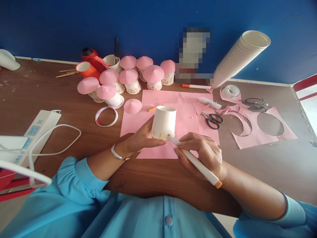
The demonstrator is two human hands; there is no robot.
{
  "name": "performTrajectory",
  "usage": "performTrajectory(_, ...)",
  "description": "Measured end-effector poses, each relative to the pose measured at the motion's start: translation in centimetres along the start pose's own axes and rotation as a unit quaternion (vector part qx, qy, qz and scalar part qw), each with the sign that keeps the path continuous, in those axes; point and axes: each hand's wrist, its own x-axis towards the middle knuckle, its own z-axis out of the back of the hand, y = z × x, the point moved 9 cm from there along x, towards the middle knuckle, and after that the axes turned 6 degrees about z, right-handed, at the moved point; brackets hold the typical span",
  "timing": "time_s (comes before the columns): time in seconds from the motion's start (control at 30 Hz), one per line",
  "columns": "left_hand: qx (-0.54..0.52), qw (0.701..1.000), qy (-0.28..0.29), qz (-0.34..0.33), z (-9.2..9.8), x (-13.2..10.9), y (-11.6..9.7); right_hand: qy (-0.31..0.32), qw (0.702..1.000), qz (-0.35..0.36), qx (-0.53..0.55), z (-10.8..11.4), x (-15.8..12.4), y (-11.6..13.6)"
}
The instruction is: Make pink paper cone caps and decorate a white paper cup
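My left hand (143, 137) is wrapped round a white paper cup (164, 122) standing upside down on a pink paper sheet (188, 119). Small orange marks run along the cup's lower rim. My right hand (200, 152) pinches a white marker with an orange end cap (198, 163), its tip touching the cup's lower edge. A loose pink paper cone (132, 105) lies just behind the cup on the left.
Several cup houses with pink cone roofs (128, 79) stand at the back. Scissors (213, 119), a glue stick (210, 102), tape rolls (230, 91), cut pink paper (262, 132), a leaning stack of cups (237, 56), a white ring (106, 116) and a power strip (37, 129) lie around.
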Motion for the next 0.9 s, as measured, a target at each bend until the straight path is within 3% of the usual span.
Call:
performTrajectory(0.33, -0.001, 1.0, 0.007, -0.001, 0.0, 0.0, 0.0, 0.028, 0.997, -0.04, 0.062, -0.4, 0.0, -0.2)
performTrajectory(0.67, -0.111, 0.993, 0.036, 0.01, -0.1, 0.3, 0.3, -0.014, 0.997, -0.025, 0.078, 1.0, 0.5, 0.0)
performTrajectory(0.9, -0.126, 0.991, 0.046, 0.006, -0.2, 0.3, 0.3, -0.022, 0.997, -0.01, 0.068, 1.2, 0.5, 0.2)
